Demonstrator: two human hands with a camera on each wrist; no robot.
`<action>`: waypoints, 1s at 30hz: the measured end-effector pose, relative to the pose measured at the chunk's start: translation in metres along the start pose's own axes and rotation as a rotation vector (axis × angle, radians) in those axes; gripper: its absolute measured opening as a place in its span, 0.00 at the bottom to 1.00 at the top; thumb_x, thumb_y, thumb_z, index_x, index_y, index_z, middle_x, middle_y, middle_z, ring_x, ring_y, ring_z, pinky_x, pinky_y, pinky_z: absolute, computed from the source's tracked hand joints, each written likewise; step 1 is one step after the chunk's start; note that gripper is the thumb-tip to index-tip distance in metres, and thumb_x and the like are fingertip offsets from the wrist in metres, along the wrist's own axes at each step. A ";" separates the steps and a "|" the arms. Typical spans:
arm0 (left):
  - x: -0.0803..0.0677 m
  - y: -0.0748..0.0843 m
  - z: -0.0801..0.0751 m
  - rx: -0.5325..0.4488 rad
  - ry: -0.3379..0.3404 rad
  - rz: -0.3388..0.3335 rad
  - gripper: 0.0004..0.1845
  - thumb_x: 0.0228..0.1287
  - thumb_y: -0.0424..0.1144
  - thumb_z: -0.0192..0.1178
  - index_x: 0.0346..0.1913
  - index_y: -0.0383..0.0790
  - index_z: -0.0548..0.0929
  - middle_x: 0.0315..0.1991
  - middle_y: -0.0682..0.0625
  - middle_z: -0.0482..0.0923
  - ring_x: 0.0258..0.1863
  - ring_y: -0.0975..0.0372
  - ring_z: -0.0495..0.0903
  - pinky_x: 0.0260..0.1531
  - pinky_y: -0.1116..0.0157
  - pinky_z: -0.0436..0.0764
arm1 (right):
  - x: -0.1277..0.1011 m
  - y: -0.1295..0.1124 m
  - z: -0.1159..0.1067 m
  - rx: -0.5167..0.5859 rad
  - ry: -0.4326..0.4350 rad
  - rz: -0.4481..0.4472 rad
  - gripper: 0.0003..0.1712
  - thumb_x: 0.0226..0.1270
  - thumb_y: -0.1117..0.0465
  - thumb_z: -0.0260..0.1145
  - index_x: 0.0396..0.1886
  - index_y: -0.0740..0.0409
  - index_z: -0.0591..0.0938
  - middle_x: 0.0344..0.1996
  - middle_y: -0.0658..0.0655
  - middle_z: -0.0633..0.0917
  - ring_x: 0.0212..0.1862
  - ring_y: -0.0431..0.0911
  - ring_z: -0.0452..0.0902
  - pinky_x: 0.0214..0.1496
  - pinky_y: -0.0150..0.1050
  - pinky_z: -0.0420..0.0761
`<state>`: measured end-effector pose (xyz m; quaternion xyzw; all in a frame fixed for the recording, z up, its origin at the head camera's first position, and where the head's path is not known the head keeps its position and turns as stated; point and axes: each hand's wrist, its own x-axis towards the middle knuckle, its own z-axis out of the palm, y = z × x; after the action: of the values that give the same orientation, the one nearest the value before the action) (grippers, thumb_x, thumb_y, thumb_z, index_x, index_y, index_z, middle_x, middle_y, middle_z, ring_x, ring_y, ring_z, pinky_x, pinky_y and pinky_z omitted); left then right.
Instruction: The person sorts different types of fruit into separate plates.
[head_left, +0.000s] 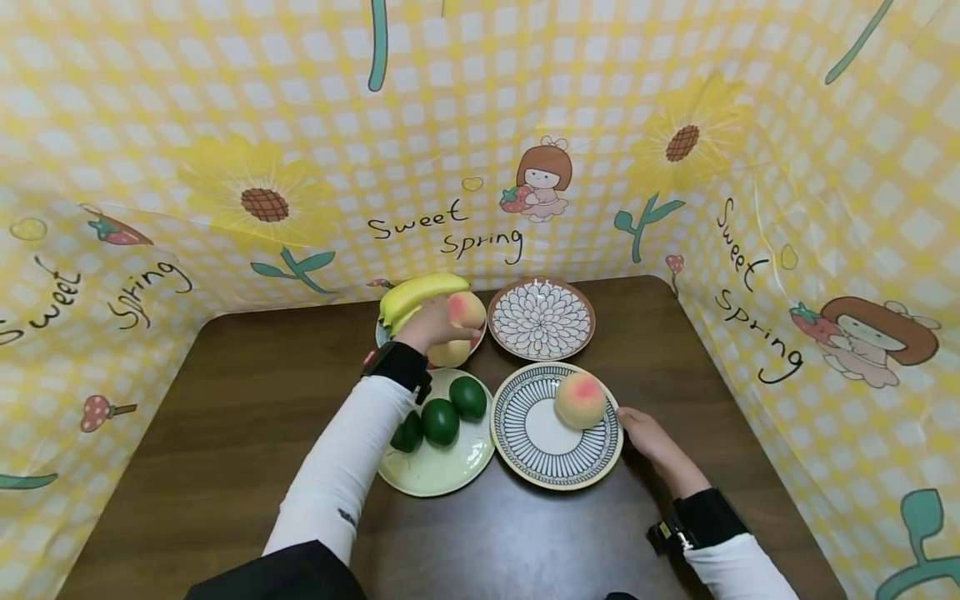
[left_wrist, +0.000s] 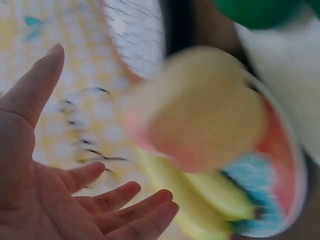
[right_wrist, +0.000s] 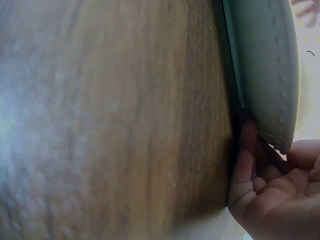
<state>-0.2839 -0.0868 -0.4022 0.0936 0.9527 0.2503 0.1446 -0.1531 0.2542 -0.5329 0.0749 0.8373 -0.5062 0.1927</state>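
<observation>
My left hand (head_left: 433,327) reaches over the back plate (head_left: 382,333), which holds bananas (head_left: 416,292) and two peaches (head_left: 467,309). In the left wrist view the left hand (left_wrist: 75,195) is spread, palm facing a blurred peach (left_wrist: 200,110), with its fingers apart from the fruit. My right hand (head_left: 645,433) is at the right rim of the striped plate (head_left: 555,477), on which a peach (head_left: 580,400) sits. In the right wrist view the fingers (right_wrist: 245,165) are tucked under the plate's rim (right_wrist: 265,65), with the thumb at its edge.
A pale plate (head_left: 435,473) with three dark green fruits (head_left: 439,421) lies under my left forearm. An empty flower-patterned plate (head_left: 542,320) stands at the back. All rest on a dark wooden table (head_left: 225,433), walled on three sides by yellow printed sheeting (head_left: 225,167).
</observation>
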 end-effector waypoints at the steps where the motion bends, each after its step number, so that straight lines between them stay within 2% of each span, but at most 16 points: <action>1: 0.002 -0.008 0.000 0.000 -0.009 -0.031 0.52 0.63 0.51 0.69 0.78 0.24 0.55 0.77 0.27 0.59 0.76 0.40 0.63 0.76 0.49 0.66 | -0.001 0.000 0.000 -0.004 0.006 -0.003 0.30 0.85 0.59 0.38 0.73 0.78 0.64 0.67 0.78 0.71 0.70 0.68 0.66 0.72 0.59 0.71; 4: 0.008 -0.025 0.006 -0.027 -0.034 -0.101 0.51 0.60 0.51 0.70 0.75 0.20 0.59 0.73 0.26 0.64 0.73 0.40 0.68 0.74 0.51 0.69 | -0.002 0.000 0.001 -0.018 0.019 -0.011 0.29 0.85 0.60 0.39 0.71 0.79 0.66 0.66 0.78 0.73 0.68 0.67 0.68 0.71 0.57 0.72; 7: 0.015 -0.034 0.018 -0.013 -0.047 -0.110 0.47 0.58 0.50 0.71 0.71 0.19 0.65 0.69 0.26 0.70 0.68 0.40 0.73 0.71 0.51 0.72 | -0.003 -0.001 0.005 -0.020 0.024 -0.013 0.29 0.85 0.60 0.40 0.71 0.79 0.67 0.67 0.78 0.73 0.70 0.67 0.67 0.74 0.59 0.69; 12: 0.021 -0.041 0.031 0.102 -0.029 -0.150 0.46 0.54 0.49 0.74 0.67 0.19 0.69 0.67 0.28 0.73 0.66 0.42 0.76 0.69 0.53 0.74 | -0.003 -0.003 0.011 -0.010 0.020 -0.017 0.28 0.85 0.60 0.40 0.71 0.79 0.66 0.68 0.78 0.72 0.70 0.68 0.67 0.73 0.59 0.69; 16: 0.022 -0.042 0.036 0.136 0.004 -0.167 0.47 0.52 0.47 0.76 0.67 0.20 0.69 0.65 0.29 0.75 0.65 0.41 0.76 0.68 0.52 0.75 | -0.004 -0.004 0.010 -0.007 0.031 -0.026 0.28 0.85 0.61 0.41 0.70 0.80 0.67 0.65 0.78 0.74 0.67 0.66 0.70 0.71 0.56 0.72; 19: 0.025 -0.044 0.036 0.112 0.014 -0.150 0.44 0.52 0.44 0.75 0.66 0.21 0.69 0.64 0.29 0.76 0.63 0.42 0.77 0.67 0.52 0.76 | -0.005 -0.005 0.009 -0.002 0.045 -0.034 0.27 0.85 0.61 0.41 0.68 0.80 0.69 0.62 0.77 0.76 0.63 0.63 0.73 0.66 0.50 0.74; 22: 0.025 -0.047 0.033 0.100 -0.005 -0.125 0.43 0.52 0.43 0.74 0.67 0.22 0.69 0.64 0.29 0.75 0.62 0.42 0.77 0.67 0.52 0.76 | -0.006 -0.007 0.009 0.001 0.058 -0.033 0.27 0.85 0.61 0.42 0.68 0.80 0.69 0.62 0.77 0.76 0.63 0.63 0.73 0.65 0.49 0.74; 24: 0.020 -0.046 0.027 0.081 -0.035 -0.118 0.44 0.53 0.43 0.72 0.69 0.21 0.67 0.66 0.28 0.73 0.63 0.41 0.76 0.67 0.51 0.76 | -0.006 -0.008 0.009 0.006 0.056 -0.031 0.27 0.84 0.61 0.42 0.68 0.80 0.69 0.63 0.78 0.75 0.64 0.64 0.72 0.67 0.52 0.73; 27: 0.012 -0.041 0.016 0.049 -0.077 -0.094 0.42 0.55 0.43 0.72 0.67 0.22 0.68 0.63 0.29 0.74 0.58 0.43 0.77 0.63 0.51 0.77 | -0.007 -0.010 0.006 0.008 0.055 -0.029 0.28 0.85 0.61 0.41 0.69 0.80 0.68 0.65 0.79 0.74 0.67 0.67 0.69 0.72 0.57 0.70; 30: 0.005 -0.028 0.004 0.019 -0.064 -0.020 0.38 0.53 0.41 0.73 0.63 0.22 0.72 0.56 0.32 0.78 0.50 0.48 0.78 0.57 0.54 0.78 | -0.007 -0.011 0.001 0.000 0.050 -0.021 0.28 0.85 0.61 0.40 0.71 0.80 0.66 0.68 0.79 0.71 0.72 0.70 0.64 0.76 0.61 0.65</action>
<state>-0.2903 -0.1076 -0.4213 0.0934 0.9508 0.2369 0.1766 -0.1497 0.2485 -0.5217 0.0786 0.8425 -0.5062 0.1665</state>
